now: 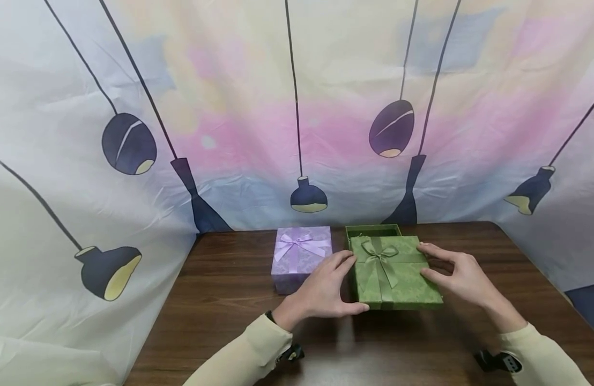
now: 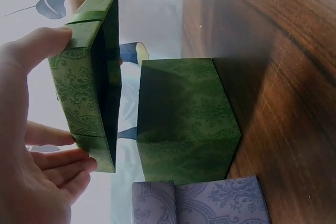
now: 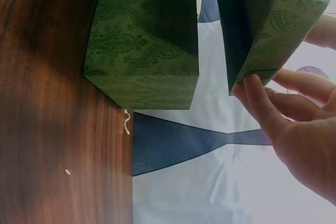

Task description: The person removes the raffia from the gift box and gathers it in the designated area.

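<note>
Both hands hold a green gift box lid (image 1: 403, 279) with a ribbon bow, raised above and in front of its box. My left hand (image 1: 323, 292) grips the lid's left side, thumb at the near corner and fingers on the edge. On the right edge, my right hand (image 1: 463, 276) pinches the lid between thumb and fingers. Beneath stands the green box base (image 2: 184, 108), lidless; only its far rim shows in the head view. In the wrist views a gap separates lid and base. A purple gift box (image 1: 302, 249) with a lilac bow stands left of the green one, closed.
The brown wooden table (image 1: 220, 311) carries both boxes near its back edge. A printed cloth (image 1: 258, 107) with lamp drawings hangs right behind it. A curled pale shred (image 3: 126, 123) and a small crumb (image 3: 67, 172) lie on the wood by the green base.
</note>
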